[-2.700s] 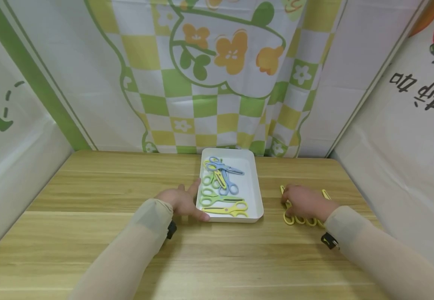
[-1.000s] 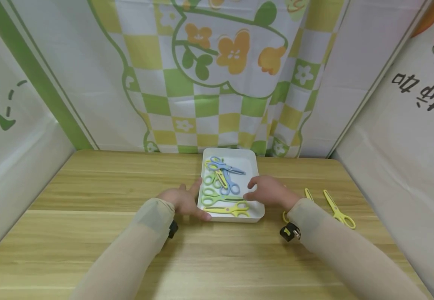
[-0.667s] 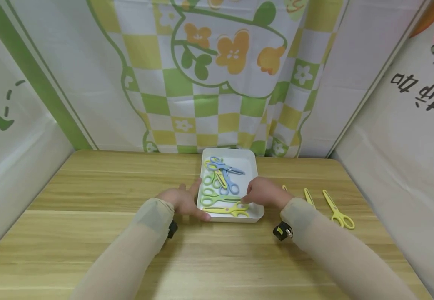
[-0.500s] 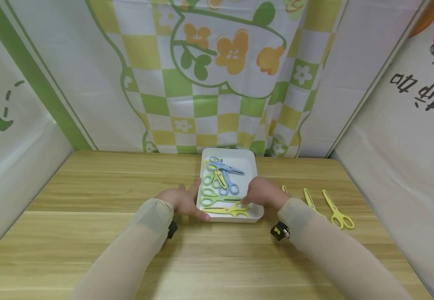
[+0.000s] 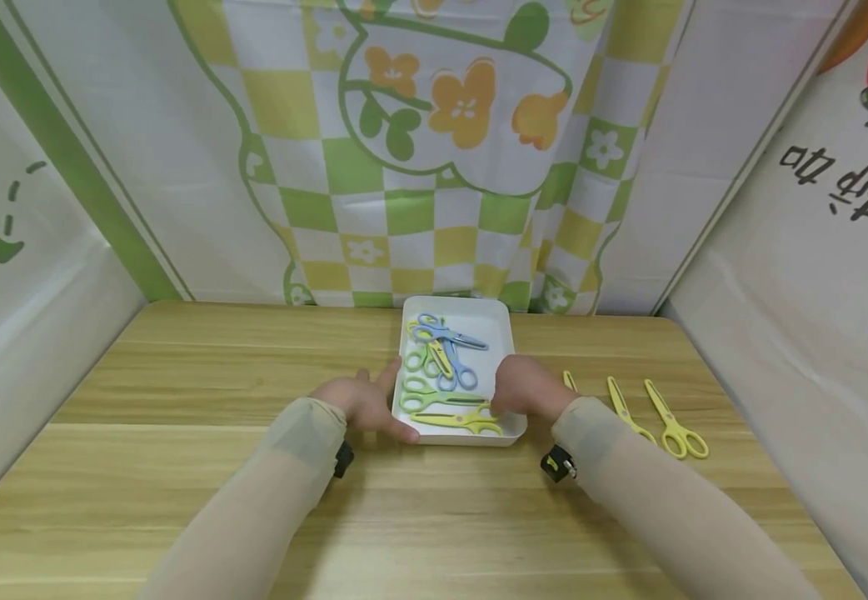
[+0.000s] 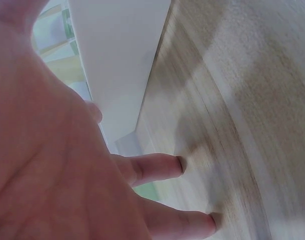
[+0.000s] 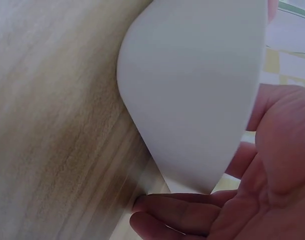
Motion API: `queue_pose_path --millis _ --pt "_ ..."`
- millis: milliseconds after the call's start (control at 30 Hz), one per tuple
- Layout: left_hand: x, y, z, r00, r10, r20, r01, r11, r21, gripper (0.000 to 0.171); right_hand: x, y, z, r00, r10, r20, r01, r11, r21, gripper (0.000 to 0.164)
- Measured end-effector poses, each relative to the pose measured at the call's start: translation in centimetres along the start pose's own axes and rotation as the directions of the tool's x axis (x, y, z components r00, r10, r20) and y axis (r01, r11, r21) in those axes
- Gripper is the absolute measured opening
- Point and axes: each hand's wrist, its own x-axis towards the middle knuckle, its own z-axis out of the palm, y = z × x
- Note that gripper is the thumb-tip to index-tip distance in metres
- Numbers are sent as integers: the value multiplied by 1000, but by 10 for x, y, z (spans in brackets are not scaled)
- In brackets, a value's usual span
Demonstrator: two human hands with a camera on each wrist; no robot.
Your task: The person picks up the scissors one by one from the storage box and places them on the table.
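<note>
While a person's left hand (image 5: 362,406) rests open, its fingers extended beside the left wall of a shallow white rectangular tray (image 5: 479,311), the right hand (image 5: 527,386) dips over the opposite rim, fingertips at the handle of yellow plastic scissors (image 5: 445,419) lying along the near end; I cannot tell whether it pinches them. Behind these lie light-green scissors (image 5: 441,399), then an overlapping heap of blue, yellow and green pairs (image 5: 460,337). Farther right, three yellow pairs (image 5: 675,428) lie on the wood-grained worktop (image 5: 419,525), one mostly hidden by a beige sleeve (image 5: 666,500)
</note>
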Motion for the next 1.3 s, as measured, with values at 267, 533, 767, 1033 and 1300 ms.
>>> queue_pose_path --millis 267,533,767,1033,1300 --pt "-1 1 0 1000 1 3 -1 1000 -8 133 1 -1 -1 1000 -16 23 17 997 -78 24" --pt "0 1 0 1000 -8 7 8 1000 -13 132 4 3 2 999 -33 41 38 991 -126 27" --pt "-1 1 0 1000 2 8 -2 1000 -7 132 4 4 2 998 -67 15 68 991 -113 20" --pt "-2 1 0 1000 -18 16 19 1000 -10 137 5 7 3 996 -88 11 88 986 -140 20" --pt "4 -2 1 1000 -21 9 21 1000 5 142 5 10 1 988 -147 39 152 975 -161 16"
